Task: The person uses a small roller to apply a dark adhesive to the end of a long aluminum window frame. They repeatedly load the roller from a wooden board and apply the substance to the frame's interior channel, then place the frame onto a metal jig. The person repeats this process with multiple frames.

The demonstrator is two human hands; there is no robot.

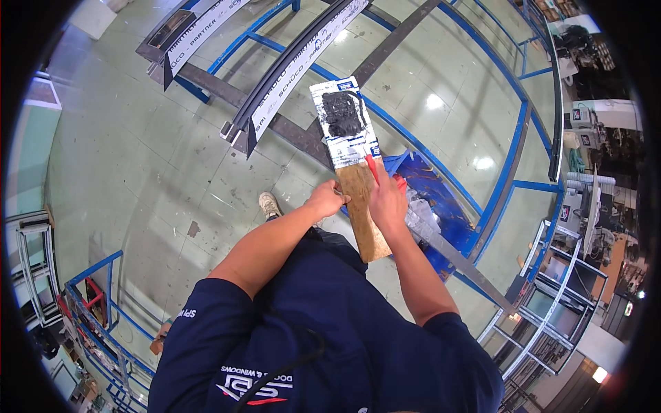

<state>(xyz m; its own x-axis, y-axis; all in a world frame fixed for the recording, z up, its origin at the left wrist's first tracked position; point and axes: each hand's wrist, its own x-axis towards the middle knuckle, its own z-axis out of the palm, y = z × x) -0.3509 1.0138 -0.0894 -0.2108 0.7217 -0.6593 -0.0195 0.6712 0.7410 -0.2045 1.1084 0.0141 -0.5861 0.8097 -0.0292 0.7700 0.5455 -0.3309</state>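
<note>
Starting at the left, a dark bar [296, 69] with a white strip lies across the rack. My left hand [326, 200] is at the board's near-side left edge, thumb over the wood — I can't tell how firmly it's closed. The board [359, 199] lies in front of me, black paste [343, 115] heaped on its white-covered far end. My right hand [389, 205] is wrapped round a red tool [372, 167]. Looks like working the paste; next probably calls for a steady board and the tool brought to that heap — blue bin [451, 213] farther right.
</note>
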